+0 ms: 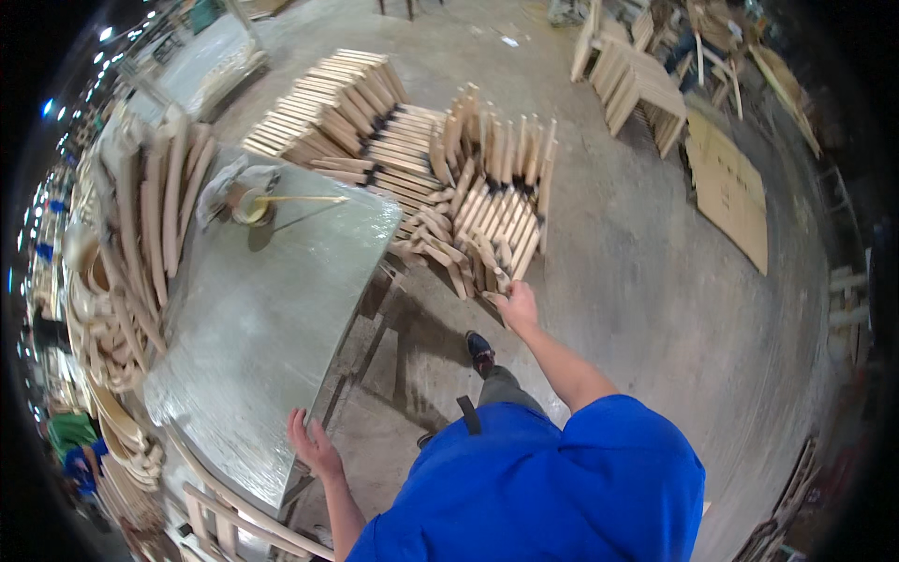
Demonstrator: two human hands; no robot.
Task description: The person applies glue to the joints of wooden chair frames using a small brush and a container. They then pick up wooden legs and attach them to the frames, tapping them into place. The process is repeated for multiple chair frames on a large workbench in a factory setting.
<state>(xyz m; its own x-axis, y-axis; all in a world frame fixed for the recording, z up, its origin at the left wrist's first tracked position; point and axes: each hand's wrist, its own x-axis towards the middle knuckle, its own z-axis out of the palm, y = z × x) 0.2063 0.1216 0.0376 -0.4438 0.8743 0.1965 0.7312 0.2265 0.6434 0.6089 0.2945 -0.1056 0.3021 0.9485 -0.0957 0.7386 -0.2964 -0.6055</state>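
My right hand (518, 305) reaches out to the near end of a stack of slatted wooden frames. Its fingers close around the tip of one wooden piece (503, 280); how far they wrap is partly hidden. Pale wooden frames (496, 211) stand close together in that stack, with dark patches at their joints. Beside the right edge of a film-covered table (281, 309), my left hand (315, 448) has its fingers apart and holds nothing. On the table's far end is a small cup (251, 206) with a thin stick (304, 199) lying across it, next to a crumpled cloth (234, 183).
Curved wooden parts (164, 197) are heaped along the table's left side. Another wooden stack (641, 89) stands at the far right, near a flat cardboard sheet (726, 187). A wooden frame (248, 515) leans by the table's near end. Grey concrete floor (646, 281) lies to my right.
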